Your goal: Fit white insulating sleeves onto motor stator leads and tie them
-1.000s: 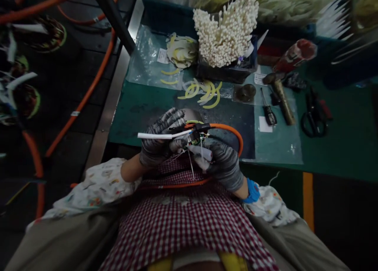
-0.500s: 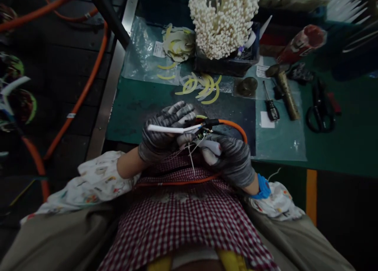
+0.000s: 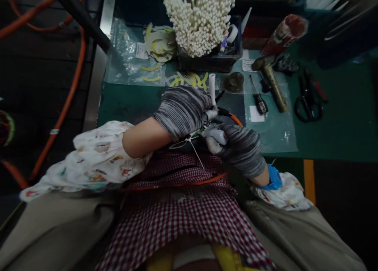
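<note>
Head | white tube [image 3: 212,89]: slim, open-ended | orange cable [image 3: 236,119]: black-collared

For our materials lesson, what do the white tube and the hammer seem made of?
White tube: probably plastic; smooth, even, with a hollow open end.
Hammer head: likely metal, dull and dark.
Hammer handle: perhaps wood, mottled tan and worn-looking.
</note>
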Demonstrator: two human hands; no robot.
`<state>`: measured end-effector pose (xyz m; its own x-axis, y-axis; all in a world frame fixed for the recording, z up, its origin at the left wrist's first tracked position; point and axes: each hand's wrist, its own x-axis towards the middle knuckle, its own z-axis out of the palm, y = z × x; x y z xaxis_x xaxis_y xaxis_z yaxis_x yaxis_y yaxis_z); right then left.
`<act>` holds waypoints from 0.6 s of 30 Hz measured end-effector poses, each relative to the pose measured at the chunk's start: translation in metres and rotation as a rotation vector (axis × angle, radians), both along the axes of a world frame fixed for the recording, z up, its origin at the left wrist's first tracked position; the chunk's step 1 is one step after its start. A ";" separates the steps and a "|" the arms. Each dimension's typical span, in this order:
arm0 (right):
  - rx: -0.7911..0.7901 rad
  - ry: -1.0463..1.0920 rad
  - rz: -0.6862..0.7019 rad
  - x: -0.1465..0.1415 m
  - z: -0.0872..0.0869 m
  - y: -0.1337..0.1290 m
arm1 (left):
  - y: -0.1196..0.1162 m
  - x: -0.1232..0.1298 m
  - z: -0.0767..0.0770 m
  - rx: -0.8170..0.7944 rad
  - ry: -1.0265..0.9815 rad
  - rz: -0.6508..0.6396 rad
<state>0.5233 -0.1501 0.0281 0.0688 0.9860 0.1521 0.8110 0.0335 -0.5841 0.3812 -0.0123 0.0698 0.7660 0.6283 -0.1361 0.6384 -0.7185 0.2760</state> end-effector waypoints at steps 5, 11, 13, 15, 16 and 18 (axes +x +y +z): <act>0.004 -0.059 -0.059 0.012 -0.006 0.003 | 0.008 0.027 0.017 0.007 0.212 -0.062; 0.005 -0.158 -0.099 0.014 -0.018 0.009 | 0.014 0.048 0.023 -0.011 0.244 -0.030; 0.007 -0.164 -0.077 0.012 -0.019 0.008 | 0.014 0.050 0.022 0.001 0.219 -0.052; 0.008 -0.153 -0.099 0.010 -0.017 0.005 | 0.014 0.050 0.022 0.000 0.206 -0.057; 0.010 -0.150 -0.121 0.010 -0.017 0.003 | 0.014 0.051 0.021 -0.009 0.207 -0.052; 0.036 -0.123 -0.160 0.013 -0.015 -0.004 | 0.014 0.050 0.018 -0.021 0.212 -0.029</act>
<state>0.5366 -0.1539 0.0131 0.2030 0.9576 0.2044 0.8729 -0.0824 -0.4810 0.4315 0.0019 0.0881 0.7368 0.6013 -0.3089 0.6626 -0.7331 0.1534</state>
